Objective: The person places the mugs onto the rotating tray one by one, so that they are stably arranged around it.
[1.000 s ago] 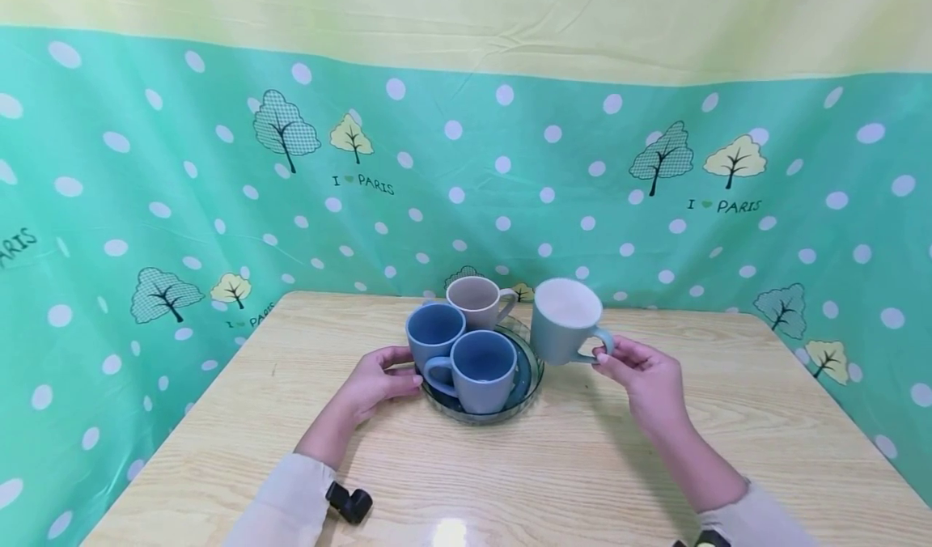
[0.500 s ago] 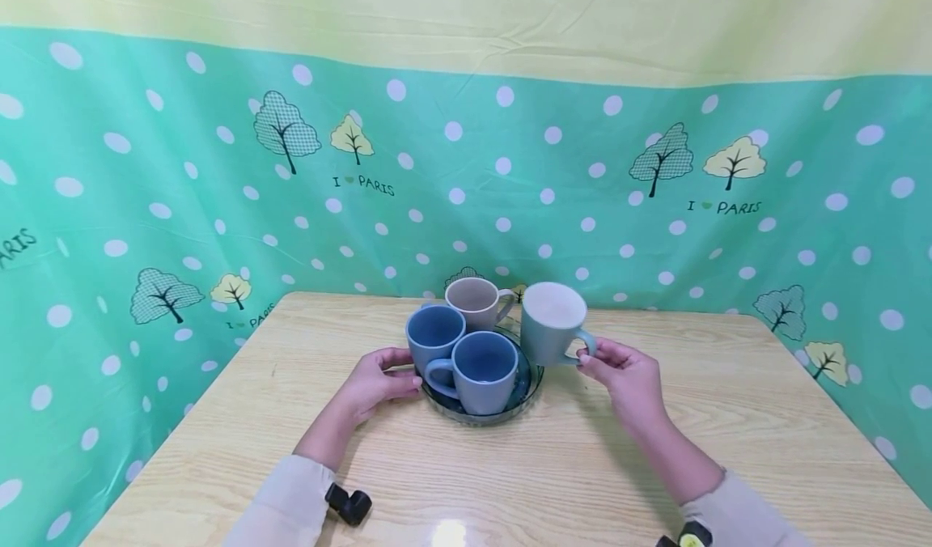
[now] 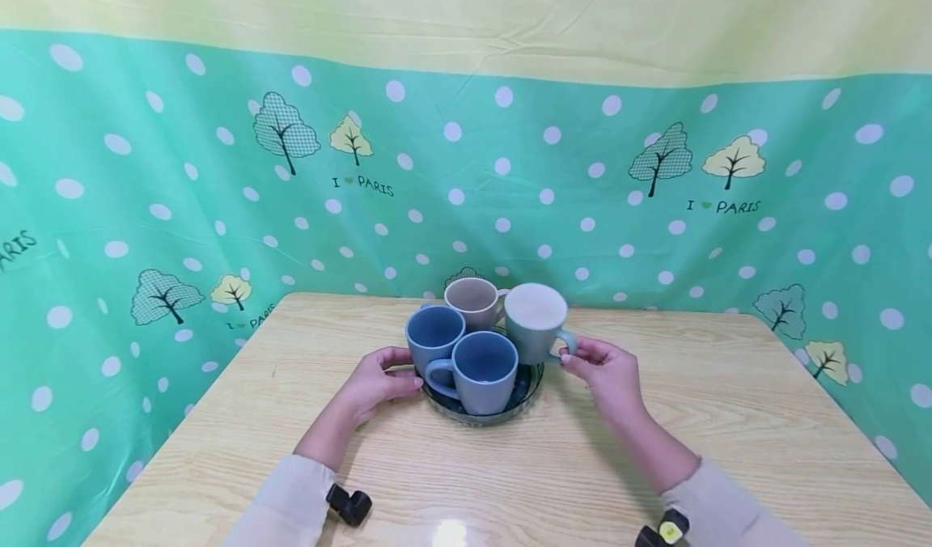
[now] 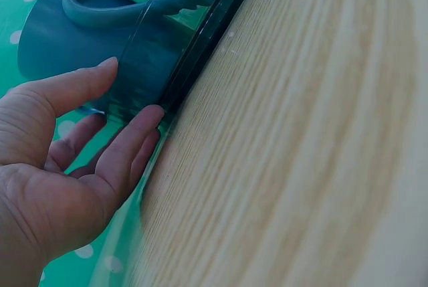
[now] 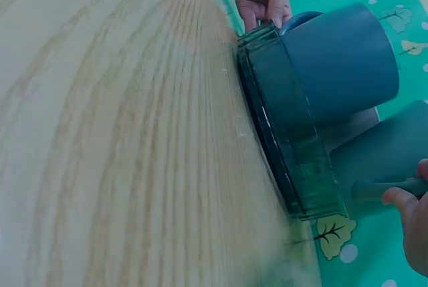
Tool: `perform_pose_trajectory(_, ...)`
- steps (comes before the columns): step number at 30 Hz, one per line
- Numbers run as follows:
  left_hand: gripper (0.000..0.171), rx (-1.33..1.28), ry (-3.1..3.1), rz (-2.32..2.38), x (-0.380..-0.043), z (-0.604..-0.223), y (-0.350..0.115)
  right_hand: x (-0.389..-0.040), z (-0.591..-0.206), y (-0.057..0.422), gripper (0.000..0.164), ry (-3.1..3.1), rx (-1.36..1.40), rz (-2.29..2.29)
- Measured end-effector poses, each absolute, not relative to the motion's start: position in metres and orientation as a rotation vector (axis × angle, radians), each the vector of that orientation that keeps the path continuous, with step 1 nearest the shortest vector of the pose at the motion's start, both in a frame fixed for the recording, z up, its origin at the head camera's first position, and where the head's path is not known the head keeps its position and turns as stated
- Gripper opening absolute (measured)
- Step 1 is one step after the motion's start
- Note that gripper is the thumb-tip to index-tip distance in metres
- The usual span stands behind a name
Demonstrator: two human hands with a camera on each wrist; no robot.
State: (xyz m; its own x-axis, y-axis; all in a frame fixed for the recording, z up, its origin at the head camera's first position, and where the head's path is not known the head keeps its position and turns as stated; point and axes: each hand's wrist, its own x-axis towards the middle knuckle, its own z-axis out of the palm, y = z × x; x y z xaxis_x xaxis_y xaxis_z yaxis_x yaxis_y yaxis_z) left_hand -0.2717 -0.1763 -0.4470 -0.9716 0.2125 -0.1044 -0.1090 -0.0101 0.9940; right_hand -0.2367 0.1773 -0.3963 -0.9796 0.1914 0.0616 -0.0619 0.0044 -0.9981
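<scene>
My right hand (image 3: 607,375) pinches the handle of a pale green-blue mug (image 3: 535,332) with a white inside. That mug is upright over the right side of a round, clear green tray (image 3: 473,420); in the right wrist view the green mug (image 5: 381,163) overlaps the tray's wall. Three more mugs stand in the tray: a blue mug (image 3: 435,328) at left, a grey-blue mug (image 3: 484,377) at front, and a greyish-mauve mug (image 3: 473,300) at back. My left hand (image 3: 374,383) rests its fairly straight fingers against the tray's left side, its fingertips (image 4: 152,114) at the lower wall.
The tray sits on a light wooden table (image 3: 510,482). Behind the table hangs a green curtain (image 3: 502,167) with white dots and trees. A small black device (image 3: 349,505) is on the left wrist, another (image 3: 662,529) on the right.
My right hand has carried the pale green-blue mug leftward, from beside the tray to over its right side, next to the others. The left hand and the tray have stayed put.
</scene>
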Motion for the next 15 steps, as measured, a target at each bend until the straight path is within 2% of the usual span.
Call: perform_pose_trajectory(15,0.055,0.083,2.06,2.076,-0.271,-0.446,-0.175,-0.238,-0.408,0.159,0.03,-2.073,-0.163,2.096)
